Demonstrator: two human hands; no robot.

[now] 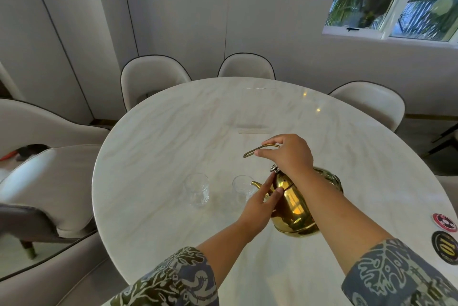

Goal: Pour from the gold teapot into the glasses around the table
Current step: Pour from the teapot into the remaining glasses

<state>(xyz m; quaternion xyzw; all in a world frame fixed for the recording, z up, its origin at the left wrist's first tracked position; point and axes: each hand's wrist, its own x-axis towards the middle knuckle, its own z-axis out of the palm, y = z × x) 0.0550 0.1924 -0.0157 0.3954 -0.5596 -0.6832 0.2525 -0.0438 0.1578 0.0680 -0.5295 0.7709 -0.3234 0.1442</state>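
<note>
The gold teapot (293, 209) is tilted to the left over the round marble table (173, 137), its spout over the rim of a clear glass (242, 188). My right hand (288, 153) is closed around the teapot's thin gold handle from above. The fingers of my left hand (260, 203) press flat against the teapot's side near the lid and spout. A second clear glass (197, 189) stands upright to the left, apart from the first. No liquid stream is visible.
Cream upholstered chairs (151, 80) ring the table on the far and left sides. Two round coasters (444, 236) lie at the table's right edge. A clear acrylic stand (255, 110) sits near the table's middle. A window is at upper right.
</note>
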